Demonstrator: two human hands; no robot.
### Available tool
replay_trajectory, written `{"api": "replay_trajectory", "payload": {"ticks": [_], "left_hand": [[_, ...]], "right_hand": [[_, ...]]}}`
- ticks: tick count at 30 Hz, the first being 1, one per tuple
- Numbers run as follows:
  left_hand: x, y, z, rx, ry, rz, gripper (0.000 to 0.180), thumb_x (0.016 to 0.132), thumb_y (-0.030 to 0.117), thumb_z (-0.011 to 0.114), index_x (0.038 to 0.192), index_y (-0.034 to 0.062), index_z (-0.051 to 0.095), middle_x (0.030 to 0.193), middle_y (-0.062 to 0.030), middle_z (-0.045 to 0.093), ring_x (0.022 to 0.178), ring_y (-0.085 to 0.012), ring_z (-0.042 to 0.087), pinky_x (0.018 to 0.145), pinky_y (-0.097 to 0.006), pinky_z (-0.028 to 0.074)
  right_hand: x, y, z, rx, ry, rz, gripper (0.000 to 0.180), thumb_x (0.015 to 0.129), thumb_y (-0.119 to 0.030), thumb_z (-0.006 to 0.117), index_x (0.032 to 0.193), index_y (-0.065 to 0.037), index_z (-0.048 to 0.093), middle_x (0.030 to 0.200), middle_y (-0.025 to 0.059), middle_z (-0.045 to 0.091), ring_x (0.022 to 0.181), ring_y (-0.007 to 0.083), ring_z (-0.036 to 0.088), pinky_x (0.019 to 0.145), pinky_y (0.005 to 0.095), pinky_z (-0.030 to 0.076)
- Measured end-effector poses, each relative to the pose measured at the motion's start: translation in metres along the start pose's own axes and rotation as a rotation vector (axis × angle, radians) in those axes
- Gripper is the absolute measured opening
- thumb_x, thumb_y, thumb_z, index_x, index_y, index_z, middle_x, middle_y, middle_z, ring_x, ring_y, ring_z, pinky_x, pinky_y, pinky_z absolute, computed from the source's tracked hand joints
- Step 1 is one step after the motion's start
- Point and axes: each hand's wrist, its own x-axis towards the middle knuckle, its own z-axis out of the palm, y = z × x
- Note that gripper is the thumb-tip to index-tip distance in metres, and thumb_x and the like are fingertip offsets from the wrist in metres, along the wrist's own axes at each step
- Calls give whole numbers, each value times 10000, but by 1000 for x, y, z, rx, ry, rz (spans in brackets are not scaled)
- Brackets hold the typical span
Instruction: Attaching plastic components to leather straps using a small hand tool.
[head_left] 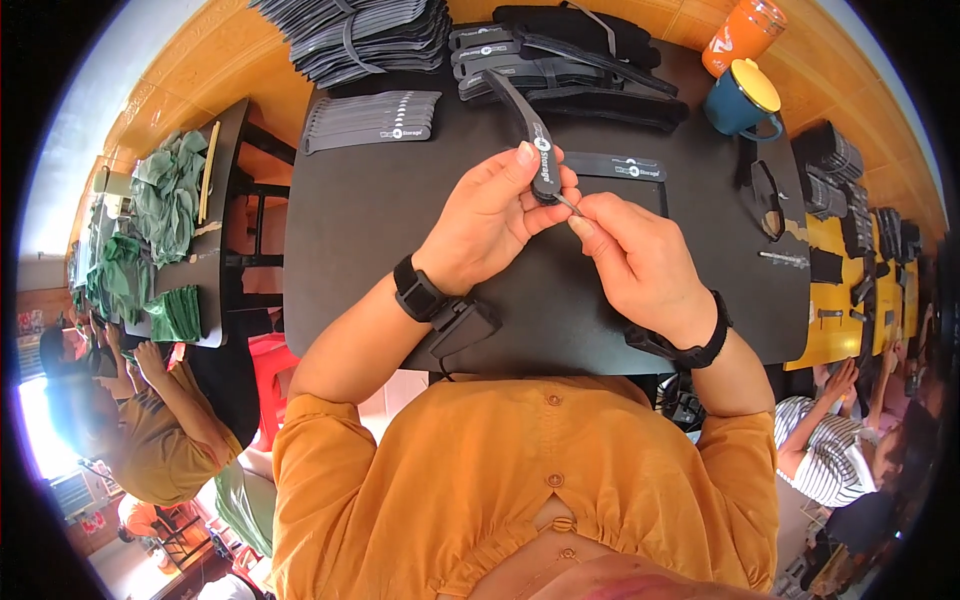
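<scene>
Your left hand [490, 215] was closed around the lower end of a dark grey strap [530, 135], thumb and forefinger pinching it where a white printed patch sat; the strap rose from your fingers and curved away over the black table [350, 260]. Your right hand [640, 260] was drawn into a pinch as well, its fingertips holding a thin, pale sliver [568, 204] at the strap's end. That piece was too small to identify, and where it met the strap was hidden behind your left fingers. Both wrists wore black bands, and a small black device [462, 325] hung below the left one.

Just past your hands a flat strap [625, 167] with a white label lay on the table. Further out sat a fanned row of grey straps [370, 120], a bundled stack [365, 35] tied with a band, and a dark heap of straps [570, 60] whose count could not be made out. At the far right corner a blue mug [738, 100] with a yellow lid stood beside an orange jar [743, 35]; the lid hid what the mug held, and the jar's contents were unclear.

To your left, green cloth pieces [170, 190] were piled on another dark table. On your right, a yellow table [830, 300] carried small black parts, blurred near the rim. Other people were partly cut off at both lower edges.
</scene>
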Motion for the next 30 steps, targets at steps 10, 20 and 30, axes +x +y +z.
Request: {"api": "replay_trajectory", "payload": {"ticks": [10,20,30], "left_hand": [[0,0,4,89,42,31,344,1024,336,517,1181,33,567,1046,-96,657,932,-169,664,820,-281,575],[-1,1,3,68,-13,-15,313,1011,328,551,1106,34,594,1028,-69,658,906,-151,662,795,-286,580],[-3,9,10,160,25,-4,382,1022,363,515,1089,-1,607,1006,-88,668,875,-154,668,742,-282,594]], "right_hand": [[-1,-10,-7,65,17,237,180,913,-56,600,1091,-68,583,862,147,658,770,371,647,625,417,513],[1,-3,-8,240,-64,82,455,949,-23,578,1395,-110,545,845,70,681,643,111,594,585,243,481],[0,3,-3,306,-36,43,436,919,25,585,1328,-125,609,925,116,714,629,138,603,607,261,509]]}}
